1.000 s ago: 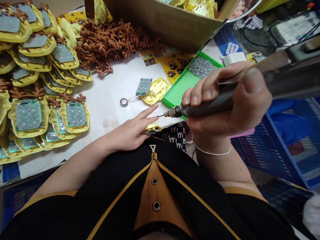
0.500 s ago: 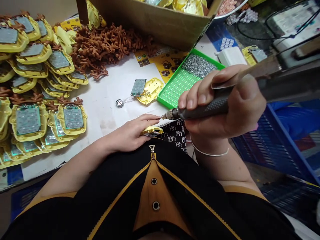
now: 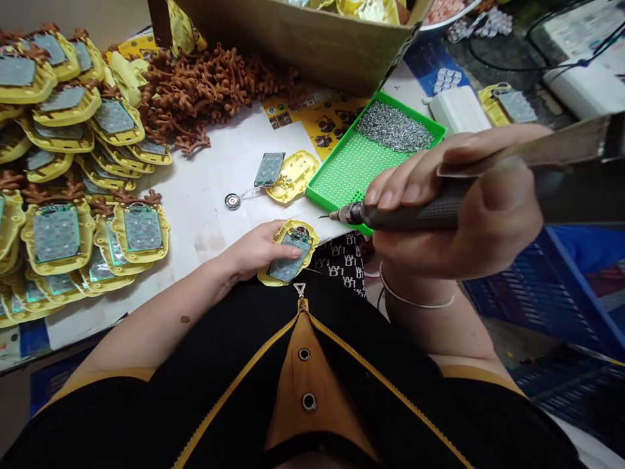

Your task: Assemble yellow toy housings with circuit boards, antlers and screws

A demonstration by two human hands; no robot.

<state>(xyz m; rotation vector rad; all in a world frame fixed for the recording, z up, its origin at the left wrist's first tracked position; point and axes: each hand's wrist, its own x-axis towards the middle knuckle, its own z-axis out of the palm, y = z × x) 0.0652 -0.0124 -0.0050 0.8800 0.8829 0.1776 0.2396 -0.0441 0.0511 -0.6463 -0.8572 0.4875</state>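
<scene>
My left hand grips a yellow plastic shell with a green circuit board at the table's near edge, tilted up so the board faces me. My right hand is closed round a dark electric screwdriver, its bit pointing left just above and to the right of the shell, not touching it. A second yellow shell with a loose board and a small round speaker lies further back on the white table.
A green tray holding several small screws sits right of centre. Stacks of finished yellow shells fill the left side. A pile of brown antler parts lies before a cardboard box. Blue crates stand at right.
My left hand has turned the yellow shell up so its circuit board shows, where before it lay flat under my fingers. The screwdriver has shifted slightly right and up.
</scene>
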